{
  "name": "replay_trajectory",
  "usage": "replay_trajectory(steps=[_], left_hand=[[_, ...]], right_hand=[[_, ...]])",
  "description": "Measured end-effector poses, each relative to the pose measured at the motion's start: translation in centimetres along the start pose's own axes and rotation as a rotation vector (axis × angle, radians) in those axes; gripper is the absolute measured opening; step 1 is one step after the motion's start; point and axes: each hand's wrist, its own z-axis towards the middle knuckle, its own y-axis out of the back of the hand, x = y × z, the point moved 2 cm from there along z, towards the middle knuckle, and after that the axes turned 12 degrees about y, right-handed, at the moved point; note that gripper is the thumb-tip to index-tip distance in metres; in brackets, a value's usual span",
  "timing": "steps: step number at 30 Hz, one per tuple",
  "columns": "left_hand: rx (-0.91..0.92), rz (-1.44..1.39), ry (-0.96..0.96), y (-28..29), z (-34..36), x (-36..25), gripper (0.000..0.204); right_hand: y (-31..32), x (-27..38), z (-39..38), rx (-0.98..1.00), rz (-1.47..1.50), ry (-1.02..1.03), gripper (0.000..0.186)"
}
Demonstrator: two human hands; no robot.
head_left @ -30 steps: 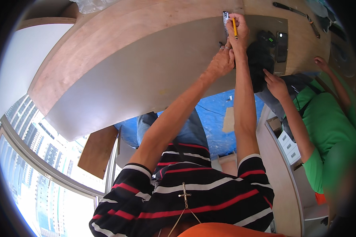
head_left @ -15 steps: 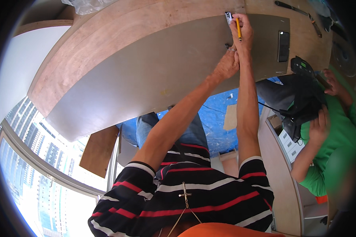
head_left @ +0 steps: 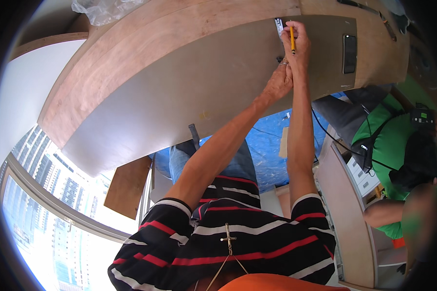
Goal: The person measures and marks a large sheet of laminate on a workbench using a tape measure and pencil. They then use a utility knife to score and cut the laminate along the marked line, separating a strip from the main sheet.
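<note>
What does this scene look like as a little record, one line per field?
Right hand: holding a yellow pencil
Left hand: close beside the right wrist; its grip is partly hidden
Measuring tool: metal strip, next to the right hand
Work surface: grey-brown sheet lying on pale wooden board
On the sheet: dark phone, near its right edge
Far left edge: clear plastic
Floor: blue covering
Nearby: another person in a green shirt, at the right
</note>
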Motion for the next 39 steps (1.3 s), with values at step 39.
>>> replay_trajectory(steps=[39], left_hand=[[0.081, -0.074, -0.137, -0.5, 1.1, 3.2, 0.058]], right_hand=[[0.6, 4.4, -3.5, -0.187, 0.109, -0.225, 0.012]])
